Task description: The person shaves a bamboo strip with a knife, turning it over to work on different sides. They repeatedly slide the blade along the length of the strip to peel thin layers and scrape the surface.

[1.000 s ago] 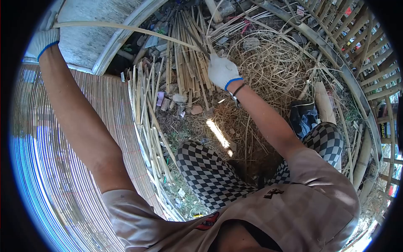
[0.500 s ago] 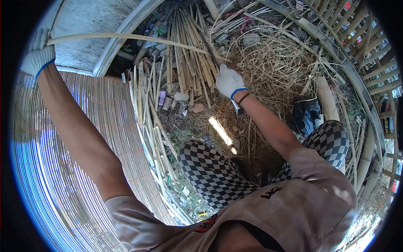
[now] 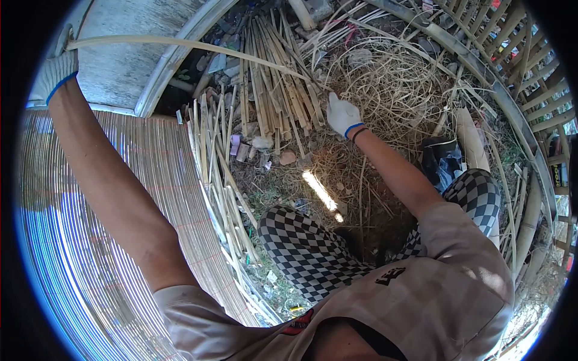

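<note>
A person in white work gloves sits on the ground among bamboo. The left hand (image 3: 55, 67), stretched far out to the side, grips one end of a long bamboo strip (image 3: 180, 44). The strip runs taut to the right hand (image 3: 343, 114), which is clenched at its other end, above a bundle of split bamboo slats (image 3: 274, 90). A woven bamboo mat (image 3: 102, 216) lies beside the left arm, and curled shavings (image 3: 391, 90) are piled nearby. The strip appears almost fully drawn out; many slats lie unworked.
</note>
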Demonstrator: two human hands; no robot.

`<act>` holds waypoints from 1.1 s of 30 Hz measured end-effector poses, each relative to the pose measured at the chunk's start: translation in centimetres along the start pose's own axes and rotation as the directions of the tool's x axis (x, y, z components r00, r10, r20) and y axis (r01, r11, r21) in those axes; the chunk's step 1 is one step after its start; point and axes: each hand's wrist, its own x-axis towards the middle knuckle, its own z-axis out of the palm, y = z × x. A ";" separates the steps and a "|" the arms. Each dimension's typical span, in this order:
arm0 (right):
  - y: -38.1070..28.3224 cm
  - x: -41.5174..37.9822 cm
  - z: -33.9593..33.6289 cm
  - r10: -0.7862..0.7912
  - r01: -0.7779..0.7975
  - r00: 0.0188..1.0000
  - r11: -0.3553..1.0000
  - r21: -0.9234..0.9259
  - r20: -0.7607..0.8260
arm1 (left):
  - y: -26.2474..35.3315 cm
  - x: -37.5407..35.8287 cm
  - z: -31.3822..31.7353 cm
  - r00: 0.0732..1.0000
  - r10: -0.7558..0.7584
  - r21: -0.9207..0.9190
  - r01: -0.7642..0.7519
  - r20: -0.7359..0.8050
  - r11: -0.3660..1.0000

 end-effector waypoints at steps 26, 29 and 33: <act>-8.5 -0.1 -9.0 -0.067 0.070 0.996 0.996 0.051 -0.061 | -3.0 7.7 5.9 0.728 -0.021 -0.517 0.507 0.685 0.690; -6.6 1.2 -6.5 -0.155 0.174 0.965 0.982 0.074 -0.209 | -3.2 7.7 6.8 0.617 0.021 -0.516 0.640 0.787 0.570; 3.5 0.8 2.7 0.313 -0.340 0.914 0.938 0.065 0.258 | -3.1 7.7 6.9 0.630 0.023 -0.520 0.618 0.776 0.590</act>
